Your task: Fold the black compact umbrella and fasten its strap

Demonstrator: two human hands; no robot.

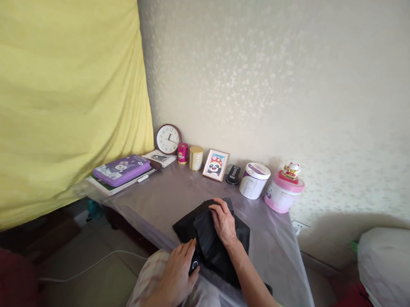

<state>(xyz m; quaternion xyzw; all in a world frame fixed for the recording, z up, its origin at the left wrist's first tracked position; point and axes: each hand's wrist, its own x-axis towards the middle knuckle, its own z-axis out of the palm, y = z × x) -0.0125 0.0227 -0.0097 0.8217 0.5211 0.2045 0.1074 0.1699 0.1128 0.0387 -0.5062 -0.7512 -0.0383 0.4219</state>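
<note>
A black cloth bag or pouch (206,248) lies on the plastic-covered table (169,192) near its front edge. My right hand (224,222) rests on top of the bag, fingers bent and pressing down on its folded upper part. My left hand (177,272) is at the bag's near left corner, fingers curled around a small black object with a round white-ringed part (194,264). Whether that object is part of the bag I cannot tell.
Along the wall stand a round clock (168,138), a red tin (182,153), a cream tin (195,158), a framed panda picture (216,165), a black gadget (233,174), a white canister (254,180) and a pink tub (284,192) topped by a cat figurine. A purple case (122,169) lies on books left. Yellow curtain (58,97) hangs left.
</note>
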